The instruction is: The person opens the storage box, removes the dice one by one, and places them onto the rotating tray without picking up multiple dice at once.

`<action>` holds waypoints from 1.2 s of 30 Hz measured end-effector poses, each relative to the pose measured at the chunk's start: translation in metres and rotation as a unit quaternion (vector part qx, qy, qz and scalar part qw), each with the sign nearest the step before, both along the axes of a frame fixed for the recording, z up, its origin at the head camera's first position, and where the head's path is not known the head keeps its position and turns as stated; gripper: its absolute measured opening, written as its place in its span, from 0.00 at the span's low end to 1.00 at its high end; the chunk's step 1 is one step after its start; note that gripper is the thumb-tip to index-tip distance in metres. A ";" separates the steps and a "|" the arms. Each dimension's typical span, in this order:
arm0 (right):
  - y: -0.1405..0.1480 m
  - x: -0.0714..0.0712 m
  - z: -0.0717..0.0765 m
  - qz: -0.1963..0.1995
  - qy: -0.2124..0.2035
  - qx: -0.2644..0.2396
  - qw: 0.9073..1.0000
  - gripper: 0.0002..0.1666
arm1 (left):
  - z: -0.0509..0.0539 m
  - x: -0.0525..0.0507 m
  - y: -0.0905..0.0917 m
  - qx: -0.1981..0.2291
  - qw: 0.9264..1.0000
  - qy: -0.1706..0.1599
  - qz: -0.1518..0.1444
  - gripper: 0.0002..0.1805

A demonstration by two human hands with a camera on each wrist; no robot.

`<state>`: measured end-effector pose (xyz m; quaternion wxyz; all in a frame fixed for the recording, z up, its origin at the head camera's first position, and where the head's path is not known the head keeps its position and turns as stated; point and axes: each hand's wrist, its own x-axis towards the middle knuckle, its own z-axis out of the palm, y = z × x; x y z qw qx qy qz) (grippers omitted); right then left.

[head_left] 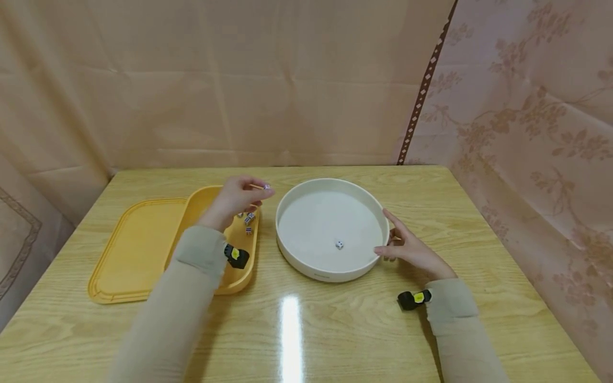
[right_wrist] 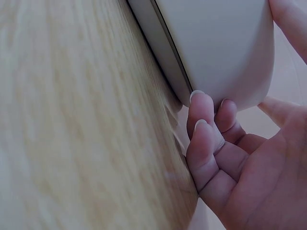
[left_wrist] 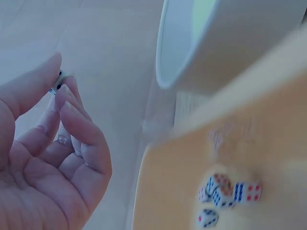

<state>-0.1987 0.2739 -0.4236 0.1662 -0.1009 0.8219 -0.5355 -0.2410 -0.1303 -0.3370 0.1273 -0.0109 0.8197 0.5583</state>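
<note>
A pale wooden table (head_left: pixel 345 330) with visible grain; a bright white streak of reflected light (head_left: pixel 291 340) lies on its near part. Behind the table hangs a creased beige cloth (head_left: pixel 287 80). A dark brown band with pale diamonds (head_left: pixel 426 85) slants up from near the table's back right corner. Right of the table, pinkish cloth (head_left: pixel 541 122) shows brownish flowering branches.

wood-grain table (head_left: pixel 345 330), glossy w/ a light streak (head_left: pixel 290 340) nr the front, carries a flat yellow panel (head_left: pixel 139 250) on the lft, a yellow box (head_left: pixel 201 203) right by it, & a rnd white tray (head_left: pixel 325 213) just rt of the box.
</note>
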 end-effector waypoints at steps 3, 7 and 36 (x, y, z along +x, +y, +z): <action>-0.001 -0.001 0.001 -0.002 -0.001 0.002 1.000 0.61 | 0.000 0.000 0.006 0.009 1.000 -0.006 -0.006 0.21; -0.002 0.000 0.002 -0.004 -0.007 0.005 1.000 0.61 | -0.001 -0.002 0.014 0.022 1.000 -0.013 -0.012 0.21; -0.003 0.000 0.001 -0.010 -0.008 0.008 1.000 0.61 | -0.018 0.006 0.073 0.049 0.997 -0.033 -0.050 0.19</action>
